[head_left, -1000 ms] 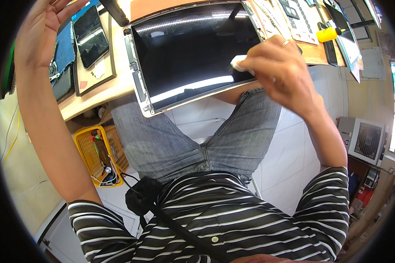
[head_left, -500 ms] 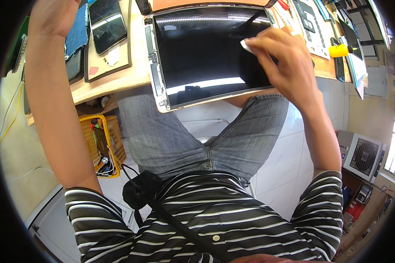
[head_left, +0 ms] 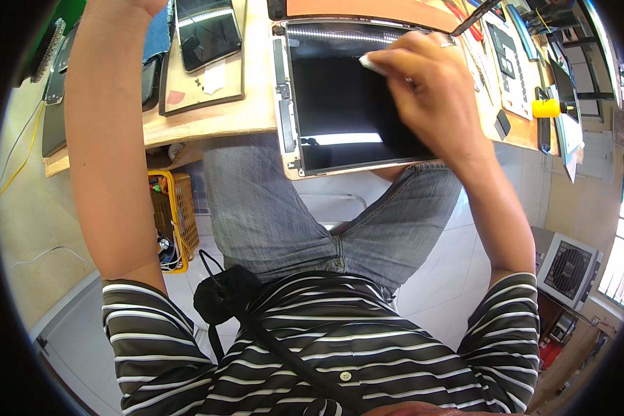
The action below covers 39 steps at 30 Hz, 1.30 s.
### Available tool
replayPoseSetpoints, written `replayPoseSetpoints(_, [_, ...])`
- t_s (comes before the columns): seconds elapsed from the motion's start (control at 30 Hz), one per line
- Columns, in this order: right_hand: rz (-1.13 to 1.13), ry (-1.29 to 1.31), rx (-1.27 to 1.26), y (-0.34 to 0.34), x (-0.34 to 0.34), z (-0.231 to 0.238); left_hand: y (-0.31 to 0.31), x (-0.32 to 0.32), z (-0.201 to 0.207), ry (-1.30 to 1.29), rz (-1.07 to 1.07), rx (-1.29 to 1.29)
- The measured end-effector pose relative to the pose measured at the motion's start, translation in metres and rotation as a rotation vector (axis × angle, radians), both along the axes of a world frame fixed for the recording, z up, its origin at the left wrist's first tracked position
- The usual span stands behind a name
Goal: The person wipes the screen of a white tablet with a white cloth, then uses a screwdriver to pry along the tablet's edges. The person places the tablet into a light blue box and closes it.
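A tablet (head_left: 333,104) with a glossy dark screen and its frame uncovered along the left side lies at the bench's near edge, overhanging it above my knees. Over the screen's upper part is my right hand (head_left: 437,90), its thumb and fingers pinched on a small white wiping pad (head_left: 373,64) that appears to touch the glass. This hand and its wrist hide the tablet's right side. At the top left, only the base of my left hand (head_left: 156,4) shows beside a blue cloth (head_left: 157,38); its fingers are outside the picture.
Left of the tablet, a dark phone (head_left: 206,35) lies on a board (head_left: 222,90). An orange panel (head_left: 367,8) sits behind the tablet. To the right are a white parts sheet (head_left: 509,69), a yellow bottle (head_left: 546,108) and a small black block (head_left: 502,123). Below the bench stands a yellow basket (head_left: 182,215).
My right hand has slid the white wiping pad leftward across the screen. The bench and tablet sit farther right in the picture, as the view has shifted.
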State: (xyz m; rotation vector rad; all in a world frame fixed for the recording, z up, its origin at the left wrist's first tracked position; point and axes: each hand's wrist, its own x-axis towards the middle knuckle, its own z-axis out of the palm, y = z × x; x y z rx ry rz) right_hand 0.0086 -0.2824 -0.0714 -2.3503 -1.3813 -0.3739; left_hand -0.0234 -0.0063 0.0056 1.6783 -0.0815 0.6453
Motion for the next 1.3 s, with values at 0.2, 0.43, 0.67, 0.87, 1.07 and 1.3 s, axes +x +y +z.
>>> replayPoseSetpoints(0.2, [0.109, 0.017, -0.031, 0.024, -0.026, -0.006, 0.001, 0.016, -0.012, 0.013, -0.190, -0.067])
replayPoseSetpoints(0.43, [0.023, -0.056, 0.009, 0.076, 0.013, -0.008, 0.001, -0.001, -0.003, 0.000, -0.110, -0.065])
replayPoseSetpoints(0.67, [0.044, -0.069, 0.045, 0.073, 0.014, -0.012, -0.004, 0.000, -0.003, 0.030, -0.104, -0.083])
replayPoseSetpoints(0.87, [0.142, 0.011, 0.020, 0.043, -0.023, -0.005, -0.007, -0.001, -0.002, 0.025, -0.112, -0.056])
replayPoseSetpoints(1.07, [0.291, 0.057, -0.048, 0.012, -0.058, -0.001, -0.016, -0.003, -0.001, 0.009, -0.024, -0.007])
replayPoseSetpoints(1.3, [0.244, 0.058, -0.042, 0.015, -0.046, 0.005, 0.002, -0.003, -0.008, -0.051, -0.189, -0.005])
